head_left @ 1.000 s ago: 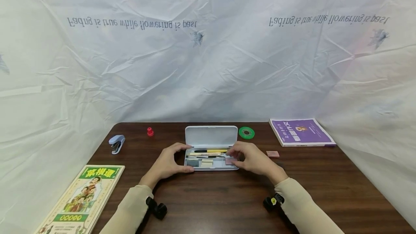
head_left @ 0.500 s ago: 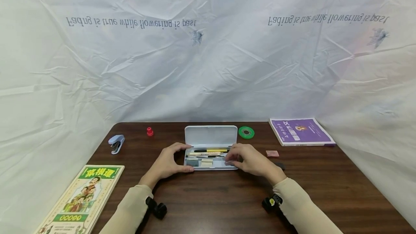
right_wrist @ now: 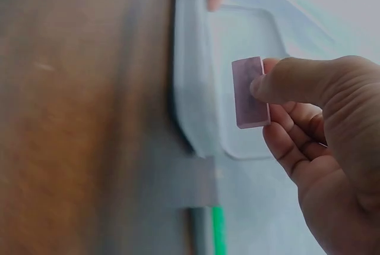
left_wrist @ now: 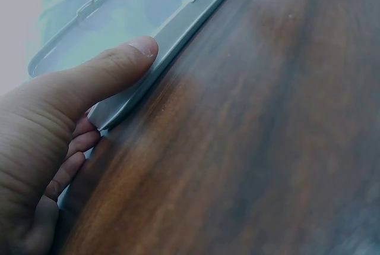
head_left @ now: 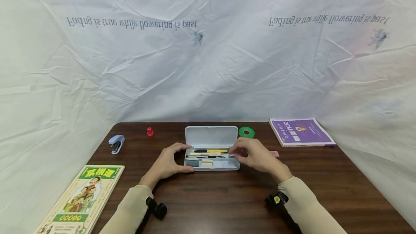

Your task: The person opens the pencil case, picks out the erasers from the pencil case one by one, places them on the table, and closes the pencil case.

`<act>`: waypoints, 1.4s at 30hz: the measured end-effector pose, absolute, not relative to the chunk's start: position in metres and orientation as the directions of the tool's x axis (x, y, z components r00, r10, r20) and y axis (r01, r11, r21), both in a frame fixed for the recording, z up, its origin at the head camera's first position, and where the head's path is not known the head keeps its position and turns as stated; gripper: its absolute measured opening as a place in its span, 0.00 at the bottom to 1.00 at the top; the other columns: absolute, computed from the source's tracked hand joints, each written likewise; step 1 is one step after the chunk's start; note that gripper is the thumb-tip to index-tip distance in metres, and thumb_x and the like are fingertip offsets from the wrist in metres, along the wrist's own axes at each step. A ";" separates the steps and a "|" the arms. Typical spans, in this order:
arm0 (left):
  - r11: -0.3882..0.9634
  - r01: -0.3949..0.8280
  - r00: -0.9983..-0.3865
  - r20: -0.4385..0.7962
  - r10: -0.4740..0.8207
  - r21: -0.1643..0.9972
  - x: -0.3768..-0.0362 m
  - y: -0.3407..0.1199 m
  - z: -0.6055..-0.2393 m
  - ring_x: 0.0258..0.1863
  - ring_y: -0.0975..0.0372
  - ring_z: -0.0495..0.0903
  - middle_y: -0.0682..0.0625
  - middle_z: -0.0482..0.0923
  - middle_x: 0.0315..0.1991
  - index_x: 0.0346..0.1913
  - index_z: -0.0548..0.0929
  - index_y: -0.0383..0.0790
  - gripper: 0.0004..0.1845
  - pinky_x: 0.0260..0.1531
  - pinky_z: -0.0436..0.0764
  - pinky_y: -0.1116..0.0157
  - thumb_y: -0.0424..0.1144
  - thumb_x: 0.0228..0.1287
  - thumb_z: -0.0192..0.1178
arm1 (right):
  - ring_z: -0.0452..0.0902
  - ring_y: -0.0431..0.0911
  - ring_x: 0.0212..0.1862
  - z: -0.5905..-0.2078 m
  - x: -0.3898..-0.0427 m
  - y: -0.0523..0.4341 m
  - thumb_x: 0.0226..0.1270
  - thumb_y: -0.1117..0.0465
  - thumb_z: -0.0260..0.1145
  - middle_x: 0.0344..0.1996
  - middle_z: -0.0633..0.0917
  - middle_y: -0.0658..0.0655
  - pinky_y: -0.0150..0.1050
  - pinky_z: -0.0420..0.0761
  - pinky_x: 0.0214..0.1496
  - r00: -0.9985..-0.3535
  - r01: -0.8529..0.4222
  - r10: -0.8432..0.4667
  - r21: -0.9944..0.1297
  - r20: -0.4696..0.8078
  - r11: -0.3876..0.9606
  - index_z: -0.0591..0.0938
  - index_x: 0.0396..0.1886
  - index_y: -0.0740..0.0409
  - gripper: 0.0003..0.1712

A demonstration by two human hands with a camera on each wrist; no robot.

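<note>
Head view shows a crinkled white printed sheet (head_left: 208, 53) hung behind a dark brown wooden table (head_left: 227, 198). On the table's near left corner lies a yellow and green illustrated book (head_left: 82, 199); at the far right lies a purple paperback book (head_left: 301, 132).

In the middle stands an open pale grey plastic pencil case (head_left: 211, 149), its lid (head_left: 211, 135) tilted up at the back and its tray holding pens and small erasers in compartments. The left hand (head_left: 167, 163) grips the case's left end, thumb along the front edge and fingers curled round the far side; the left wrist view shows the thumb (left_wrist: 127, 59) pressed against the case's rim (left_wrist: 178, 29).

The right hand (head_left: 256, 156) hovers over the case's right end. In the right wrist view its thumb and fingers (right_wrist: 297, 142) pinch a small pink rectangular eraser (right_wrist: 249, 91), held just above the tray's right compartment and not touching it.

A pale blue stapler (head_left: 116, 143) sits at the far left of the table, a roll of green tape (head_left: 246, 132) just right of the lid, and a small red cap-shaped object (head_left: 150, 131) between stapler and case. Another pink eraser (head_left: 275, 153) peeks out behind the right hand.
</note>
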State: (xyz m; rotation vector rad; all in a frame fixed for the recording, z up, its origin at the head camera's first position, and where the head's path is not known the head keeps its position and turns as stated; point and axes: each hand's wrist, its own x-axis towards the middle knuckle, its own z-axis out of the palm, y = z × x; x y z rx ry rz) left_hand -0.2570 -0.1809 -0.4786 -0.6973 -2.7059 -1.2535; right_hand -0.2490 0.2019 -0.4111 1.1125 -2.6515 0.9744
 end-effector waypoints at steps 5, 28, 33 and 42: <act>0.564 0.423 -0.898 0.248 0.362 0.709 -0.256 -0.181 -0.478 0.73 0.51 0.79 0.52 0.83 0.70 0.71 0.86 0.53 0.46 0.73 0.76 0.41 0.61 0.49 0.90 | 0.85 0.38 0.43 -0.394 -0.249 0.216 0.68 0.73 0.80 0.43 0.88 0.43 0.40 0.90 0.44 -0.739 -0.671 -0.532 -0.519 0.414 0.529 0.94 0.48 0.49 0.16; 0.560 0.423 -0.898 0.244 0.367 0.712 -0.256 -0.182 -0.477 0.73 0.51 0.78 0.52 0.83 0.71 0.72 0.86 0.52 0.46 0.74 0.76 0.41 0.61 0.49 0.90 | 0.82 0.36 0.38 -0.431 -0.226 0.267 0.64 0.75 0.82 0.38 0.87 0.42 0.36 0.86 0.41 -0.814 -0.580 -0.476 -0.509 0.334 0.636 0.94 0.42 0.45 0.18; 0.556 0.431 -0.894 0.249 0.373 0.711 -0.256 -0.181 -0.477 0.73 0.51 0.79 0.53 0.83 0.70 0.72 0.86 0.52 0.46 0.74 0.76 0.41 0.62 0.50 0.90 | 0.84 0.36 0.39 -0.436 -0.224 0.269 0.65 0.74 0.82 0.37 0.88 0.41 0.37 0.87 0.41 -0.805 -0.582 -0.537 -0.509 0.252 0.634 0.94 0.40 0.44 0.17; 0.554 0.432 -0.893 0.254 0.371 0.712 -0.256 -0.180 -0.478 0.72 0.52 0.79 0.53 0.83 0.70 0.71 0.86 0.51 0.46 0.74 0.76 0.41 0.61 0.49 0.90 | 0.85 0.36 0.41 -0.426 -0.224 0.270 0.68 0.73 0.80 0.40 0.89 0.43 0.39 0.88 0.44 -0.787 -0.586 -0.590 -0.518 0.179 0.624 0.94 0.41 0.45 0.16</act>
